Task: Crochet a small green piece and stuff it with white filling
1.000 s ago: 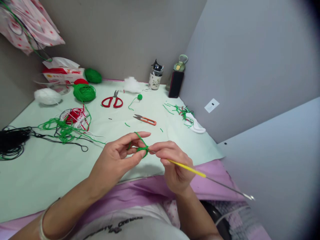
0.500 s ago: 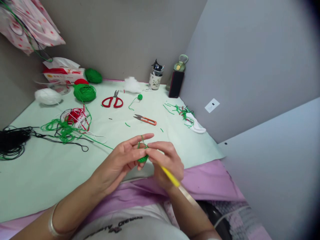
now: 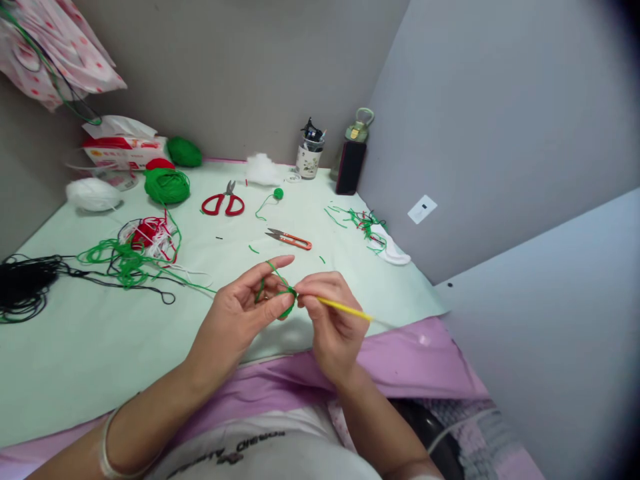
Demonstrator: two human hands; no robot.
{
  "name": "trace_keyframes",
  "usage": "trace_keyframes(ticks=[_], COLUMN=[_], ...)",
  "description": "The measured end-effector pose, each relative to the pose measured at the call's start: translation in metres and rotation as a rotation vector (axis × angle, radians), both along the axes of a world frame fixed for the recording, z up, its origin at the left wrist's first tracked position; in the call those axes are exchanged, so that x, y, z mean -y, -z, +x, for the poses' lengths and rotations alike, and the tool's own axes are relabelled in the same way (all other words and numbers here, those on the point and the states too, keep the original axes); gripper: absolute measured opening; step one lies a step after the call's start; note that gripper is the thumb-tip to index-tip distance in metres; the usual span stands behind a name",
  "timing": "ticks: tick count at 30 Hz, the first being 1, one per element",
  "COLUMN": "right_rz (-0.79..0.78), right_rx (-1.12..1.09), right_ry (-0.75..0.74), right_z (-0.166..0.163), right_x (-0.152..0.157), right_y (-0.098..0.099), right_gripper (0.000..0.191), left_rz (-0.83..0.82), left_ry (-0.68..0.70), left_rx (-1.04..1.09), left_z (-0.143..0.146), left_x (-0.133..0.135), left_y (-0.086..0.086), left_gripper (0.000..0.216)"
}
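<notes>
My left hand (image 3: 250,300) pinches a small green crochet piece (image 3: 287,309) between thumb and fingers, with green yarn looped over its raised index finger. In my right hand (image 3: 334,320) is a crochet hook (image 3: 345,307) with a yellow handle, held like a pencil. The hook's tip meets the green piece, though fingers and yarn hide the tip itself. From my left hand the yarn runs left across the table to a loose green tangle (image 3: 120,261). Orange thread snips (image 3: 289,239) lie just beyond both hands.
Red-handled scissors (image 3: 223,203), a small green ball (image 3: 278,194) and white stuffing (image 3: 262,170) lie farther back. Green yarn (image 3: 167,186), white yarn (image 3: 94,194) and black yarn (image 3: 27,287) are at left. Yarn scraps (image 3: 367,223), a phone (image 3: 351,168) and a cup (image 3: 309,160) stand or lie right.
My right hand has turned the crochet hook from steeply slanted to nearly level, its back end swinging right and up. The yarn over my left index finger now stretches in a longer line.
</notes>
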State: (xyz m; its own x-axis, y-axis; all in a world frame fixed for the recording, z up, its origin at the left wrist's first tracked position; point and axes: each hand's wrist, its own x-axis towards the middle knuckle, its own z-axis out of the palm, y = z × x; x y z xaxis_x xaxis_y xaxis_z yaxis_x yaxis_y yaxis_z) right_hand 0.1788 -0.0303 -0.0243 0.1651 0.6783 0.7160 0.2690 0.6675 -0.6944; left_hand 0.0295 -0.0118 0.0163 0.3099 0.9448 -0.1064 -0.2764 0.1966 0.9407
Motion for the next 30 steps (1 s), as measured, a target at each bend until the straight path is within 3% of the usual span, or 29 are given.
trace_keyframes(ticks=[4,7,10,13,21,30], right_rz=[0.216,0.121,-0.027,-0.1,-0.134,-0.146], right_rx=[0.219,-0.009,-0.326,-0.443,-0.436,-0.379], right_ry=[0.117,0.038,-0.049,-0.181,-0.215,-0.173], right_z=[0.0,0.003,0.007,0.011,0.007,0.007], right_x=[0.0,0.0,0.001,0.002,0.005,0.005], right_y=[0.008,0.0,-0.013,-0.018,-0.017,-0.018], right_gripper=[0.039,0.023,0.016,0.015,0.013,0.014], left_rz=[-0.237,-0.314,-0.297,-0.254,-0.217,-0.217], left_ry=[0.161,0.244,0.223,0.218,0.224,0.206], left_rx=[0.207,0.3,0.292,0.267,0.251,0.224], left_z=[0.002,-0.004,-0.01,-0.012,-0.012,-0.012], left_x=[-0.003,-0.008,-0.012,-0.01,-0.007,-0.005], left_y=[0.0,0.003,0.003,0.0,0.001,0.001], left_gripper=[0.036,0.028,0.034,0.038,0.015,0.014])
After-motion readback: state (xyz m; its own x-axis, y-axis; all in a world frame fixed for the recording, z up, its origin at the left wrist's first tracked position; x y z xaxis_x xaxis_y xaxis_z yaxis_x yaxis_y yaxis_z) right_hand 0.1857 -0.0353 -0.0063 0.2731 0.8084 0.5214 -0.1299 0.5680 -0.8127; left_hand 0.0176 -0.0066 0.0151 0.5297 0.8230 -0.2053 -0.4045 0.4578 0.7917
